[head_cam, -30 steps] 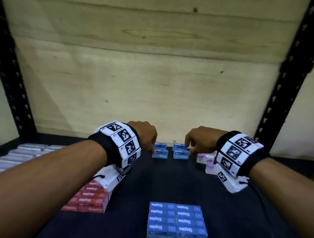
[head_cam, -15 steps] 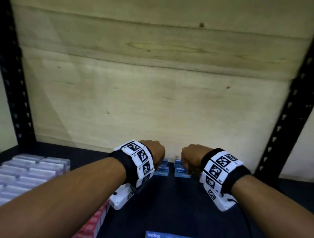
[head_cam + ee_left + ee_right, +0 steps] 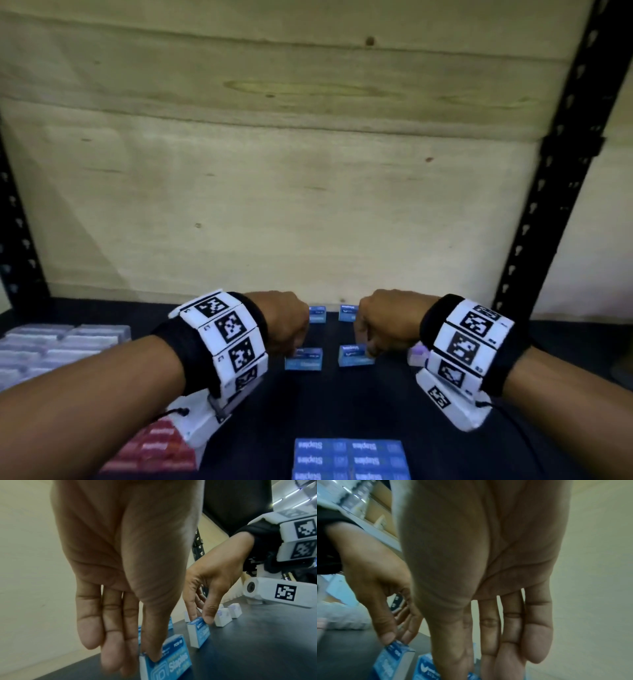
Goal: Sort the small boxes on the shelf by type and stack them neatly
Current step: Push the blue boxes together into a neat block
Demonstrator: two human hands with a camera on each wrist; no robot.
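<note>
Two small blue staple boxes stand apart on the dark shelf [image 3: 329,404]. My left hand [image 3: 296,349] pinches the left blue box [image 3: 304,359] between thumb and fingers; the left wrist view shows the thumb pressed on the box's [image 3: 171,660] top edge. My right hand [image 3: 368,351] pinches the right blue box [image 3: 354,355] the same way, with the box [image 3: 426,668] under the thumb in the right wrist view. Two more blue boxes [image 3: 317,314] [image 3: 347,312] sit behind, against the wooden back panel.
A stack of blue Staples boxes [image 3: 349,459] lies at the front centre and a red stack [image 3: 154,448] at the front left. Pale grey boxes [image 3: 51,346] fill the left side. Small white boxes [image 3: 416,354] sit under my right wrist. Black uprights [image 3: 555,192] frame the shelf.
Each hand has closed on a blue box and drawn it toward me, away from the pair at the back. The head view tilted up, then partly back down.
</note>
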